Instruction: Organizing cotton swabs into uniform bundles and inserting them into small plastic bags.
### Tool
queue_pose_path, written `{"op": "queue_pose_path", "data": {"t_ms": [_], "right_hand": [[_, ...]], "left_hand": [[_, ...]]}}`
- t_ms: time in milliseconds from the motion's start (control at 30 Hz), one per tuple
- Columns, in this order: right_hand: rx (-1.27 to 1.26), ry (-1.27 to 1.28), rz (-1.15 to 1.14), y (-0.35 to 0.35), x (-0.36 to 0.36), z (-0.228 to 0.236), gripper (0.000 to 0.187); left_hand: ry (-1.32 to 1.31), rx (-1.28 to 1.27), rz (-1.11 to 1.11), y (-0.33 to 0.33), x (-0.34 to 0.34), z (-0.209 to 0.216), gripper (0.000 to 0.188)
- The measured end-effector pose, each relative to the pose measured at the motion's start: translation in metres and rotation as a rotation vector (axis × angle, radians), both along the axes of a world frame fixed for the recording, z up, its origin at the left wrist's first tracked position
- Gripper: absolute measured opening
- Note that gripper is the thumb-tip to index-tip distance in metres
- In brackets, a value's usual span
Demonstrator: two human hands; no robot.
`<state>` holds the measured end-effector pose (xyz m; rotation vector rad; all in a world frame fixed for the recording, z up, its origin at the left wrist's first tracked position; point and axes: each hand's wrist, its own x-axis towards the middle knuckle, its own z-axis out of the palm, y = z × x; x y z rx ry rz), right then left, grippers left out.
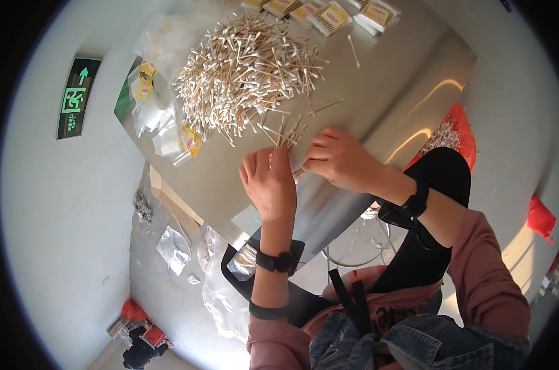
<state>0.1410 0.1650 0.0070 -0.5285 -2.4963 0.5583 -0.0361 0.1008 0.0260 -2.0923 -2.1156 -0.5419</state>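
Note:
A big heap of cotton swabs point(248, 74) with wooden sticks and white tips lies on the metal tabletop point(378, 86). At its near edge, my left hand point(268, 185) is closed with the fingertips pinched on a few cotton swabs point(289, 132), which fan out beyond them. My right hand point(344, 160) is just to the right, its fingers curled together. Stick ends point(299, 174) show under its fingertips, so it also grips cotton swabs. How many swabs each hand has is hidden by the fingers.
Packed swab packets point(330, 18) line the far edge. Clear plastic bags with yellow labels point(168, 139) lie at the table's left. A red bag of swabs point(446, 139) sits beyond the right edge. Clear plastic point(221, 283) and a cardboard piece point(171, 197) are below the table.

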Motion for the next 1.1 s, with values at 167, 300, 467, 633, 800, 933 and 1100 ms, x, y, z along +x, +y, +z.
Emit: {"op": "queue_pose_path", "data": {"t_ms": [167, 300, 467, 633, 800, 933, 1100], "right_hand": [[0.067, 0.020, 0.035, -0.024, -0.012, -0.001, 0.007], [-0.036, -0.039, 0.048, -0.034, -0.017, 0.003, 0.025], [-0.144, -0.145, 0.102, -0.023, -0.023, 0.019, 0.077], [-0.070, -0.250, 0.210, -0.011, -0.032, 0.017, 0.063], [-0.041, -0.269, 0.197, -0.002, -0.020, 0.017, 0.039], [-0.034, -0.276, 0.190, 0.001, -0.013, 0.016, 0.040], [-0.006, -0.261, 0.151, 0.004, -0.009, 0.016, 0.033]], "left_hand": [[-0.121, -0.054, 0.103, -0.065, 0.012, 0.008, 0.017], [-0.325, -0.031, 0.194, -0.090, 0.016, 0.003, 0.031], [-0.416, -0.031, 0.145, -0.087, 0.016, 0.000, 0.054], [-0.370, -0.027, 0.068, -0.078, 0.003, -0.005, 0.050], [-0.310, -0.006, 0.052, -0.080, 0.002, -0.004, 0.039], [-0.314, 0.032, 0.045, -0.079, 0.003, -0.005, 0.026], [-0.331, 0.050, 0.039, -0.082, 0.001, -0.007, 0.019]]}}
